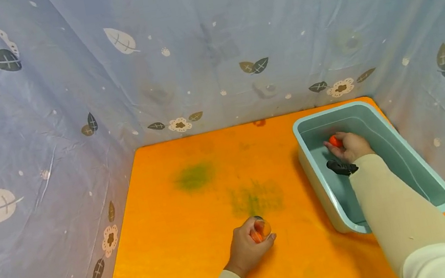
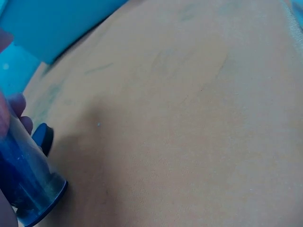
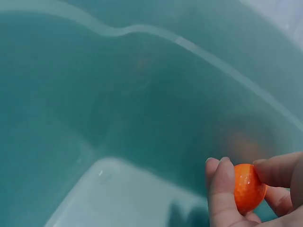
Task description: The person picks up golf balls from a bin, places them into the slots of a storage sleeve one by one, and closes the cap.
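My right hand (image 1: pixel 351 146) is down inside the light-blue tub (image 1: pixel 308 158). Between fingers and thumb it pinches an orange golf ball (image 3: pixel 249 188), whose dimples show in the right wrist view. Over the table, my left hand (image 1: pixel 246 246) grips a clear cylindrical container (image 1: pixel 263 227) with something orange inside, seen through its wall. In the left wrist view the container (image 2: pixel 35 184) is cut off by the frame edge, and a dark round cap-like piece (image 2: pixel 43 138) sits beside it. Whether that piece is attached cannot be told.
The orange table (image 1: pixel 172 207) carries greenish stains. The tub stands at its right side, with tall walls round it. Patterned grey-blue curtains (image 1: pixel 191 65) hang at the back and both sides. A black wrist device (image 1: pixel 341 167) sits on the right sleeve.
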`<move>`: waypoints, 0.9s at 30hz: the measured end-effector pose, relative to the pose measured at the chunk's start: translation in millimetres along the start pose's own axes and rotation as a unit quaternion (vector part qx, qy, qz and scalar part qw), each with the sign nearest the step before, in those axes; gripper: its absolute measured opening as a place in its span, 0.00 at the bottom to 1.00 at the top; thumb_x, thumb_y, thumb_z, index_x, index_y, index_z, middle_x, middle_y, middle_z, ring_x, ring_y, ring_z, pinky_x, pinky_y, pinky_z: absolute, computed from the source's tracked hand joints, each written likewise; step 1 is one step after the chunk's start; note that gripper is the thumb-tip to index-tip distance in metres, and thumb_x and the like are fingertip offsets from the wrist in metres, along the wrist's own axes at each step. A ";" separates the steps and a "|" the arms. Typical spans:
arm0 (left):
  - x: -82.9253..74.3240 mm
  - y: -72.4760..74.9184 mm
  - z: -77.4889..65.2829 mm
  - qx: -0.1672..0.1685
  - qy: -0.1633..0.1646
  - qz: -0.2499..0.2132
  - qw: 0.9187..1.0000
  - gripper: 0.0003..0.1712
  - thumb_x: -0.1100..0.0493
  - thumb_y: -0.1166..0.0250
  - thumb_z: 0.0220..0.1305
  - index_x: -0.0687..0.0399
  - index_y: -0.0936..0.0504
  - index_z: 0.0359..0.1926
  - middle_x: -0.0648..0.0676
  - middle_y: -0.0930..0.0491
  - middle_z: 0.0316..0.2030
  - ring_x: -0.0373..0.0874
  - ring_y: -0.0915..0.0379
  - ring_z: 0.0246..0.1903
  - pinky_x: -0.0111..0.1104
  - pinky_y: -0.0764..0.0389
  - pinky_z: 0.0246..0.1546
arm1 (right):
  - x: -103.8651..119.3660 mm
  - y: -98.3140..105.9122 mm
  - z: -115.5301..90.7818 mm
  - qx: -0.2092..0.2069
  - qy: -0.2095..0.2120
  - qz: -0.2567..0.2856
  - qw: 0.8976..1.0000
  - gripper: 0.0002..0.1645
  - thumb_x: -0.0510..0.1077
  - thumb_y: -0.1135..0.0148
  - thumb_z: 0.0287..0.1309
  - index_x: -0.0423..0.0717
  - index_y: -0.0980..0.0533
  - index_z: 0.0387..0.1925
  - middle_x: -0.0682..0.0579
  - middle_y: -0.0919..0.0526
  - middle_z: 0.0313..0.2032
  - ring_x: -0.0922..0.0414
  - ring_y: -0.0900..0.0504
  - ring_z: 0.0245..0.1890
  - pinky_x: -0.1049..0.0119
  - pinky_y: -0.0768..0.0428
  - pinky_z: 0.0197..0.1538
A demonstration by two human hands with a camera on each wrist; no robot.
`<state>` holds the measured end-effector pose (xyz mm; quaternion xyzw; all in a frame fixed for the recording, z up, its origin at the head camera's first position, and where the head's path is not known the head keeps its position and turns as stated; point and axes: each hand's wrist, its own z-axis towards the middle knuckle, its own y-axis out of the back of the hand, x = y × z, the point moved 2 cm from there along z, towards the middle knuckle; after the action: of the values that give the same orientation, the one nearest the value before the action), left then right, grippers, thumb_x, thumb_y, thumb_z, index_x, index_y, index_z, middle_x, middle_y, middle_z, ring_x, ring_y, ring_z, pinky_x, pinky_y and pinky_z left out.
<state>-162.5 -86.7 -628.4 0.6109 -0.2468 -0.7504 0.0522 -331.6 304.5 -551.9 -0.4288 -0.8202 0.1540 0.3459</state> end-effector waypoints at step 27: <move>1.6 -3.4 -2.3 -0.006 0.005 0.010 1.000 0.17 0.50 0.19 0.66 0.45 0.22 0.39 0.41 0.32 0.17 0.33 0.38 0.15 0.28 0.32 0.20 | 8.4 -26.2 -51.7 0.098 0.090 -0.074 0.988 0.26 0.41 0.39 0.81 0.53 0.31 0.74 0.51 0.32 0.62 0.50 0.19 0.50 0.64 0.15 0.50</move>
<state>-160.0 -85.1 -631.6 0.6119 -0.2481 -0.7483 0.0648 -314.4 293.7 -497.0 -0.3431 -0.7962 0.1687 0.4690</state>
